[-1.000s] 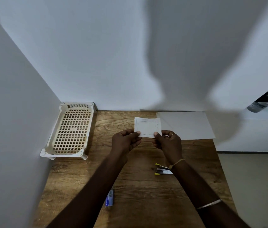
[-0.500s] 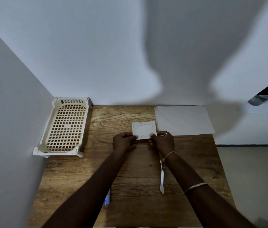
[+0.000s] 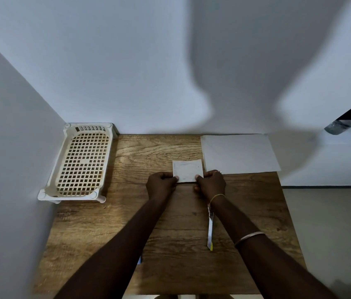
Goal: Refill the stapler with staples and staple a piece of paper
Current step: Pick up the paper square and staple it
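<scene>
A small white folded paper (image 3: 187, 170) is held low over the wooden table (image 3: 170, 244) at its middle. My left hand (image 3: 162, 184) pinches its lower left corner and my right hand (image 3: 211, 183) pinches its lower right corner. The stapler (image 3: 210, 227), silver with a yellow tip, lies opened out flat on the table under my right forearm, partly hidden by the wrist. A blue staple box (image 3: 139, 260) peeks out beneath my left forearm, mostly hidden.
A cream plastic lattice tray (image 3: 81, 162) stands at the back left against the wall. A larger white sheet (image 3: 239, 153) lies at the back right. Walls close off the back and left; the table's right edge drops to the floor.
Both hands lowered the small paper toward the table. The stapler, seen folded a second ago, now appears stretched out flat. The camera tilted a little.
</scene>
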A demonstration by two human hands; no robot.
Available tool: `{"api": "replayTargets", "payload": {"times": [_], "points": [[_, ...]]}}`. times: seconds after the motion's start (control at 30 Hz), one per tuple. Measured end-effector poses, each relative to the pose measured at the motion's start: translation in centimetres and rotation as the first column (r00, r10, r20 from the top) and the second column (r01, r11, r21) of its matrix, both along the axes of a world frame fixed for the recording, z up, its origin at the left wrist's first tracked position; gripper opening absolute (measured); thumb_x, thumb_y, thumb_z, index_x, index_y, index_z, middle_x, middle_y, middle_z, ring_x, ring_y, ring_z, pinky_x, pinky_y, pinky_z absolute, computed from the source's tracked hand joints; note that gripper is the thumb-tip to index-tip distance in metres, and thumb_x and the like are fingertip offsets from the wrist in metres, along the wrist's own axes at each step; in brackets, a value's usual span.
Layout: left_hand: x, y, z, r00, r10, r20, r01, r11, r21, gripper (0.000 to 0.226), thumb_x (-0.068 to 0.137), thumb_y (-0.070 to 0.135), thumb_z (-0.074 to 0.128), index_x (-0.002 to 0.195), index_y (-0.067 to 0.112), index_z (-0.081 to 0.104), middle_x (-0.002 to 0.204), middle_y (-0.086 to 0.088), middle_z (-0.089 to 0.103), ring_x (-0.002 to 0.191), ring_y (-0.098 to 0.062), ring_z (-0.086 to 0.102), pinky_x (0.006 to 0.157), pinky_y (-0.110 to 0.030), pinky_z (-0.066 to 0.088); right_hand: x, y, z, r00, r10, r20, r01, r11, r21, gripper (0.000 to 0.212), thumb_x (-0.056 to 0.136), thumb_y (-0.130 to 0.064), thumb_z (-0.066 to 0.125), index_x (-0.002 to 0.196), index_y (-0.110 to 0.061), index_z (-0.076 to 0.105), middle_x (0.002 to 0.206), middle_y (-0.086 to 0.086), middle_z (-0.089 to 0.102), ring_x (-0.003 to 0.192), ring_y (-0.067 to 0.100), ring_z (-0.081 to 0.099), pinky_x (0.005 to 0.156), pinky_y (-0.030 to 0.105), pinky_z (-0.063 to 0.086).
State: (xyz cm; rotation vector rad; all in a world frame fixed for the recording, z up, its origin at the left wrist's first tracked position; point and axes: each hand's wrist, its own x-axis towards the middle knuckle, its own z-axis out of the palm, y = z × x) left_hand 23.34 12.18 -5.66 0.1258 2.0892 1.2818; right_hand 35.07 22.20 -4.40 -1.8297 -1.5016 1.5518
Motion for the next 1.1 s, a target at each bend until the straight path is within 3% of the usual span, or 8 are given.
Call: {"api": "replayTargets", "payload": {"times": [0.1, 0.23, 0.37, 0.47, 0.57, 0.67, 0.8, 1.1], "points": [[-0.1, 0.1, 0.1, 0.994, -0.052, -0.093, 0.049, 0.998, -0.032, 0.019, 0.077, 0.020, 0.087, 0.092, 0.012, 0.078, 0.081, -0.003, 0.079, 0.074, -0.017, 0.077, 0.077, -0.037, 0.064, -0.1, 0.1, 0.2, 1.000, 0.012, 0.024, -0.012, 1.000, -0.007, 0.028, 0.085, -0.015, 0.078, 0.102, -0.007, 0.058, 0.080, 0.009, 0.074, 0.047, 0.013, 0.070, 0.045, 0.021, 0.055], [-0.2, -0.1, 0.4, 0.969, -0.112, -0.220, 0.096, 0.992, -0.082, 0.026, 0.076, 0.028, 0.088, 0.096, 0.015, 0.076, 0.085, 0.004, 0.076, 0.076, -0.006, 0.070, 0.068, -0.020, 0.053, 0.3, 0.8, 0.7, 0.980, 0.152, 0.130, -0.157, 0.987, 0.029, 0.039, 0.082, -0.026, 0.079, 0.104, -0.003, 0.056, 0.089, 0.013, 0.073, 0.078, 0.030, 0.075, 0.079, 0.043, 0.062], [0.1, -1.4, 0.7, 0.894, -0.212, -0.394, 0.170, 0.976, -0.138, 0.032, 0.082, 0.022, 0.082, 0.112, 0.012, 0.073, 0.101, 0.000, 0.073, 0.087, -0.008, 0.065, 0.080, -0.019, 0.048, 1.3, 0.8, 1.7, 0.892, 0.299, 0.338, -0.384, 0.896, 0.223, 0.039, 0.088, -0.031, 0.070, 0.116, -0.005, 0.059, 0.114, 0.015, 0.067, 0.106, 0.030, 0.066, 0.092, 0.034, 0.054], [0.9, -2.6, 0.8, 0.686, -0.409, -0.602, 0.356, 0.910, -0.212, 0.030, 0.091, 0.014, 0.068, 0.121, 0.011, 0.069, 0.117, -0.005, 0.069, 0.102, -0.016, 0.065, 0.087, -0.024, 0.047, 2.0, -0.3, 2.0, 0.745, 0.390, 0.541, -0.635, 0.664, 0.395, 0.030, 0.093, -0.026, 0.062, 0.118, -0.009, 0.067, 0.116, 0.010, 0.066, 0.108, 0.027, 0.063, 0.091, 0.035, 0.052], [1.7, -3.0, 0.3, 0.361, -0.635, -0.683, 0.575, 0.728, -0.373, 0.041, 0.096, 0.012, 0.060, 0.137, 0.005, 0.059, 0.143, -0.015, 0.057, 0.131, -0.028, 0.054, 0.109, -0.033, 0.041, 2.5, -1.7, 0.8, 0.517, 0.469, 0.716, -0.851, 0.371, 0.371, 0.042, 0.095, -0.022, 0.057, 0.135, -0.008, 0.059, 0.142, 0.012, 0.057, 0.132, 0.029, 0.051, 0.111, 0.042, 0.040], [2.3, -3.1, -0.8, 0.155, -0.816, -0.556, 0.633, 0.514, -0.579, 0.054, 0.107, 0.028, 0.041, 0.155, 0.006, 0.033, 0.167, -0.015, 0.022, 0.155, -0.031, 0.019, 0.125, -0.048, 0.018, 2.4, -2.3, -0.5, 0.358, 0.546, 0.757, -0.927, 0.306, 0.217, 0.055, 0.102, -0.033, 0.043, 0.152, -0.012, 0.039, 0.164, 0.008, 0.029, 0.152, 0.027, 0.023, 0.124, 0.048, 0.014], [2.2, -3.0, -2.3, 0.105, -0.899, -0.424, 0.616, 0.394, -0.682, 0.062, 0.109, 0.039, 0.026, 0.161, 0.007, 0.011, 0.170, -0.014, -0.003, 0.157, -0.031, -0.002, 0.126, -0.052, 0.004, 2.4, -2.3, -1.7, 0.292, 0.590, 0.752, -0.948, 0.284, 0.145, 0.058, 0.105, -0.036, 0.033, 0.157, -0.013, 0.027, 0.168, 0.008, 0.016, 0.155, 0.026, 0.012, 0.125, 0.049, 0.003], [0.5, -1.5, -3.6, 0.157, -0.894, -0.420, 0.588, 0.426, -0.688, 0.066, 0.108, 0.047, 0.021, 0.161, 0.010, 0.008, 0.171, -0.010, -0.003, 0.158, -0.027, 0.000, 0.127, -0.052, 0.005, 0.8, -0.3, -2.3, 0.306, 0.599, 0.740, -0.947, 0.269, 0.174, 0.060, 0.103, -0.034, 0.040, 0.157, -0.012, 0.026, 0.168, 0.008, 0.016, 0.154, 0.026, 0.016, 0.124, 0.048, 0.004]]}}
